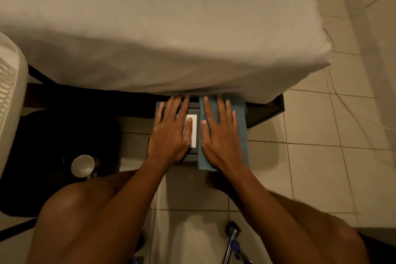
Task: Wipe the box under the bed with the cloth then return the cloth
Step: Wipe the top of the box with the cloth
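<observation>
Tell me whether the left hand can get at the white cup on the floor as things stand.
Probably yes. The left hand lies flat on the dark box, holding nothing, and the white cup stands on the dark mat to its left with nothing visible between them. The person's left knee is close by, though.

Both arms reached forward and down between bent bare knees. The left hand (pixel 171 130) lay flat, palm down, fingers (pixel 174 107) spread and pointing away. The right hand (pixel 218 135) lay flat beside it, palm down, fingers straight, thumbs nearly touching.
</observation>
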